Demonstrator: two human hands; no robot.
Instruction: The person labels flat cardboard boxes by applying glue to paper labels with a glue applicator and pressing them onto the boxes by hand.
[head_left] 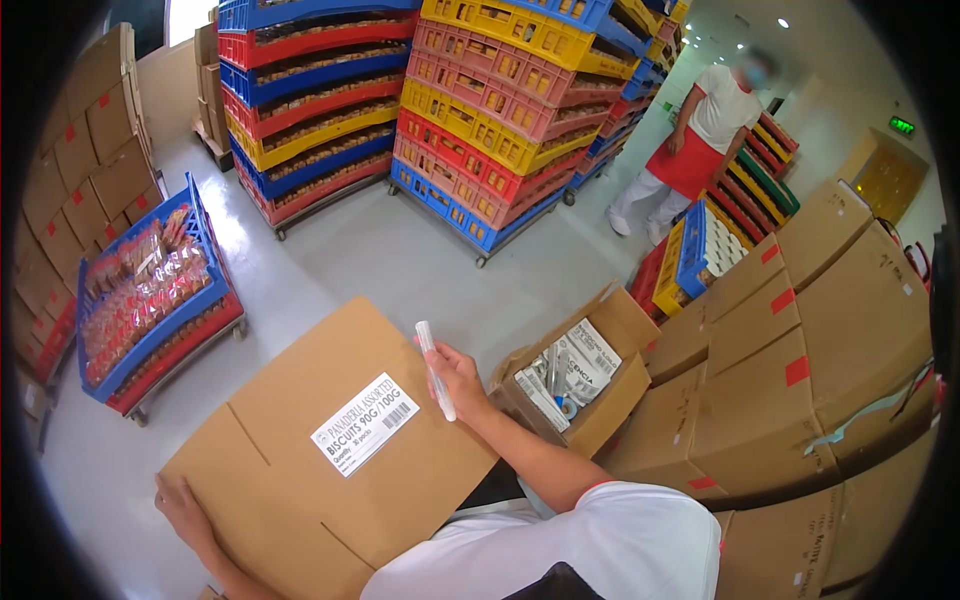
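A flattened cardboard box lies tilted across the front of my body. A white printed label for assorted biscuits, with a barcode, is stuck on its panel. My left hand grips the box at its left edge, with some fingers hidden behind the board. In my right hand is a slim white tube, held roughly upright in closed fingers just beyond the label. Right of that hand stands an open carton holding stacks of printed labels and a few small items.
Stacked crates of baked goods on wheels stand ahead. On the left, a blue crate holds bagged biscuits. Cartons are piled right and far left. A masked person in a red apron stands at the back right.
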